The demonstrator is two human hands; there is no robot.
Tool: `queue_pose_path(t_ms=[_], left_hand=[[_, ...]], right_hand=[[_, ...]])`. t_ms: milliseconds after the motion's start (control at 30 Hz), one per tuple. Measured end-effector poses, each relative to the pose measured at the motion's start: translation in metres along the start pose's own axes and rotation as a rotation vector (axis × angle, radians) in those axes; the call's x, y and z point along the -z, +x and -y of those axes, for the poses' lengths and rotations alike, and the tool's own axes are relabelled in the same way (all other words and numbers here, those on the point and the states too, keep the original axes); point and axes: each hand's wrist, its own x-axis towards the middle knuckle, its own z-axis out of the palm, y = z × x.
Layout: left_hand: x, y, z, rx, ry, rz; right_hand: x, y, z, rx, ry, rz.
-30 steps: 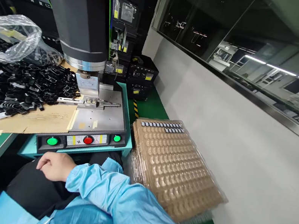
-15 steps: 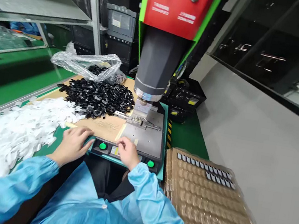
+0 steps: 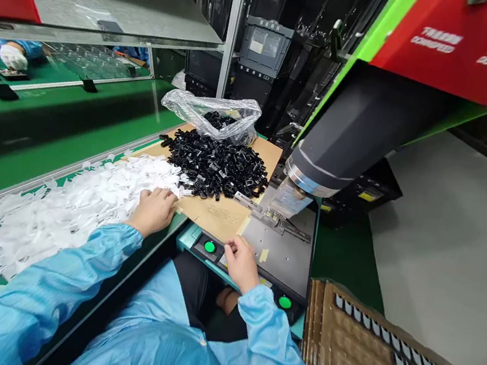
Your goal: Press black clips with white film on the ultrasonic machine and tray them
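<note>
My left hand (image 3: 153, 211) rests at the near right edge of a pile of thin white plastic pieces (image 3: 76, 204), its fingers apart and bent down over them. Nothing shows in its grasp. My right hand (image 3: 243, 263) is over the front panel of the press, between two green buttons, the left button (image 3: 209, 246) and the right button (image 3: 284, 302). Its fingers are curled together, and what they hold, if anything, is hidden. On the metal press plate (image 3: 291, 256) lies a metal fixture (image 3: 275, 219), under the dark press head (image 3: 320, 167).
Small black clips (image 3: 216, 165) are heaped on cardboard (image 3: 214, 215), with an open plastic bag (image 3: 217, 117) behind. Brown moulded trays (image 3: 362, 364) holding rows of grey pieces stand at right. A co-worker's gloved hand (image 3: 12, 56) shows beyond the shelf (image 3: 123, 31).
The view has turned left. My left hand has moved from beside the left green button to the white pieces. My right hand stays over the front panel.
</note>
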Motion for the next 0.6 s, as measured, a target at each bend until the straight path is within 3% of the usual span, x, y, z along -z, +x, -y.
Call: queue_pose_path(t_ms=[133,333,600], left_hand=[[0.003,0.020,0.022,0.019,0.024,0.015],[-0.005,0.050,0.005,-0.081,0.001,0.049],[-0.005,0.048,0.017,-0.094,0.040,0.084]], right_hand=[[-0.031,0.043,0.023,0.064,-0.068,0.078],[-0.073,0.087,0.046,0.119,-0.211,0.183],[-0.083,0.099,0.049,0.098,-0.284,0.217]])
